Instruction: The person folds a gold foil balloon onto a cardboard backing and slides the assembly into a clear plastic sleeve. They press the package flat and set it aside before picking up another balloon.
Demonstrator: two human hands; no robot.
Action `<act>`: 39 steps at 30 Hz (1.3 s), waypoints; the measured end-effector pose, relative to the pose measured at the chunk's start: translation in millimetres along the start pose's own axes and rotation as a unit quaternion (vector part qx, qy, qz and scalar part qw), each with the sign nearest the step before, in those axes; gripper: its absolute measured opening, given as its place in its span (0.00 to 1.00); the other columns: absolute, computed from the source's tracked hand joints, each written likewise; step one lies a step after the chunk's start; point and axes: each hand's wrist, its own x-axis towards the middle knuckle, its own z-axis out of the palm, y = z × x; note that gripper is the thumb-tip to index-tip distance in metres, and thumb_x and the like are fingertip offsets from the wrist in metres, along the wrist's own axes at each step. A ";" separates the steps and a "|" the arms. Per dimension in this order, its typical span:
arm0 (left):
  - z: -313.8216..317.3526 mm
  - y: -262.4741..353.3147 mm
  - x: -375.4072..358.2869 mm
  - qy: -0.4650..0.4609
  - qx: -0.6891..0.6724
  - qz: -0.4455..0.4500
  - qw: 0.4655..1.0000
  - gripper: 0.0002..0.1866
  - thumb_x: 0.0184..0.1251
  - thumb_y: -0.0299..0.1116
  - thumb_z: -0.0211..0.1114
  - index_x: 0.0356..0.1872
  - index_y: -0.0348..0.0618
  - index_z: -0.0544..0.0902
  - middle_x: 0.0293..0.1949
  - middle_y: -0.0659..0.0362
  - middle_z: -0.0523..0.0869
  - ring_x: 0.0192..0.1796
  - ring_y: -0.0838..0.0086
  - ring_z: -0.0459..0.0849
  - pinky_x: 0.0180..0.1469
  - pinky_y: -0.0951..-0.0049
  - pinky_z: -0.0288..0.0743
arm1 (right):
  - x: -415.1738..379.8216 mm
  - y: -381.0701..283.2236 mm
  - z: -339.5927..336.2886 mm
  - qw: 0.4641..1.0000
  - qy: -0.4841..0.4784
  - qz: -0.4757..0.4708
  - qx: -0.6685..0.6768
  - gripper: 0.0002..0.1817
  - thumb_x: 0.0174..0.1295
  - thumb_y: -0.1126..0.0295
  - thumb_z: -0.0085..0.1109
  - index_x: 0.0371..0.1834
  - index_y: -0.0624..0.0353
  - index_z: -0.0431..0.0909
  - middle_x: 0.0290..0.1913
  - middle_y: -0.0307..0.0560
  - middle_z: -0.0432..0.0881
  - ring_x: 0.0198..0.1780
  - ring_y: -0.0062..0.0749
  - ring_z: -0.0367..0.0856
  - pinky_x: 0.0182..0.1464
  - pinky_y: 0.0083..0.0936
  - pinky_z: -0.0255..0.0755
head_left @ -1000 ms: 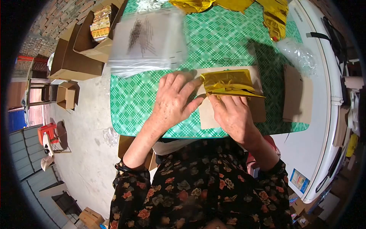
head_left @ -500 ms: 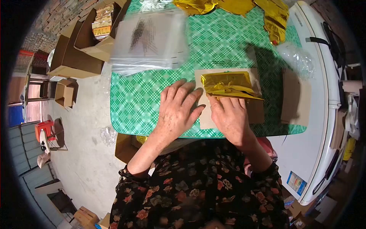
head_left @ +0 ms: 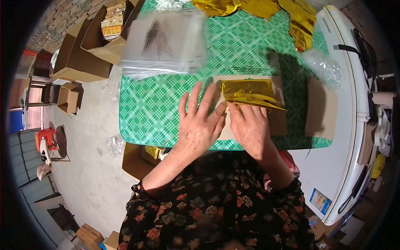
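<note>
Gold foil (head_left: 250,88), folded into a crinkled packet, lies on a tan cardboard sheet (head_left: 278,127). Clear plastic printed with dark text shows around the sheet's upper edge. My right hand (head_left: 251,131) is at the foil's near edge, its fingers close together and their tips hidden under the loose fold. To the left, my left hand (head_left: 195,128) has its fingers stretched and spread over the tablecloth. Its index finger and thumb reach the cardboard's left side, close to my right hand.
A stack of clear plastic bags (head_left: 166,46) lies on the green checked table (head_left: 146,112). More gold foil (head_left: 298,21) is along the far edge. Another cardboard piece (head_left: 321,108) and crumpled clear plastic (head_left: 325,68) sit at right, beside a white appliance (head_left: 348,125). Cardboard boxes (head_left: 77,60) stand left.
My left hand has straightened and spread its fingers, and its index finger has come closer to my right hand. My right hand stays at the foil's near edge.
</note>
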 end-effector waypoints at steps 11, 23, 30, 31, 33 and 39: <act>17.6 22.5 3.8 -0.027 0.081 -0.040 0.996 0.28 0.73 0.43 0.67 0.68 0.36 0.86 0.87 0.48 0.66 0.89 0.42 0.58 0.86 0.31 0.45 | -1.9 3.9 -3.8 0.999 -0.030 0.001 0.026 0.27 0.65 0.66 0.70 0.68 0.58 0.83 0.58 0.45 0.84 0.65 0.44 0.81 0.70 0.49 0.71; 21.1 28.2 -2.4 -0.062 0.089 -0.070 0.992 0.36 0.75 0.47 0.64 0.78 0.33 0.77 0.89 0.44 0.59 0.91 0.41 0.51 0.87 0.28 0.39 | -4.6 4.5 -5.5 0.998 -0.050 -0.001 0.032 0.29 0.65 0.64 0.70 0.70 0.57 0.83 0.61 0.45 0.83 0.67 0.46 0.79 0.73 0.51 0.69; 24.9 28.9 7.1 -0.071 0.110 -0.081 0.988 0.38 0.73 0.44 0.63 0.79 0.30 0.76 0.90 0.45 0.58 0.92 0.43 0.50 0.87 0.28 0.38 | -6.4 4.9 -4.9 0.998 -0.045 0.001 0.037 0.27 0.67 0.63 0.69 0.70 0.56 0.83 0.59 0.45 0.85 0.65 0.46 0.80 0.73 0.51 0.69; 26.2 29.1 7.7 -0.070 0.110 -0.084 0.988 0.38 0.72 0.44 0.63 0.79 0.30 0.76 0.90 0.46 0.58 0.92 0.43 0.50 0.87 0.28 0.38 | -6.4 5.4 -4.7 0.998 -0.046 0.001 0.041 0.27 0.67 0.63 0.69 0.70 0.55 0.83 0.58 0.45 0.85 0.65 0.46 0.81 0.73 0.51 0.69; 26.9 28.9 9.1 -0.071 0.112 -0.088 0.987 0.38 0.72 0.44 0.63 0.80 0.31 0.75 0.90 0.47 0.58 0.92 0.44 0.49 0.87 0.28 0.38 | -6.7 5.6 -3.9 0.998 -0.047 0.001 0.040 0.26 0.67 0.64 0.69 0.69 0.55 0.84 0.58 0.44 0.85 0.65 0.45 0.81 0.72 0.50 0.69; 25.7 25.7 12.1 -0.066 0.087 -0.097 0.989 0.39 0.73 0.43 0.64 0.82 0.35 0.72 0.89 0.51 0.60 0.92 0.45 0.49 0.87 0.29 0.37 | -4.3 3.6 -5.7 0.999 -0.031 0.002 0.034 0.24 0.68 0.65 0.70 0.68 0.55 0.84 0.58 0.44 0.85 0.63 0.44 0.82 0.71 0.49 0.70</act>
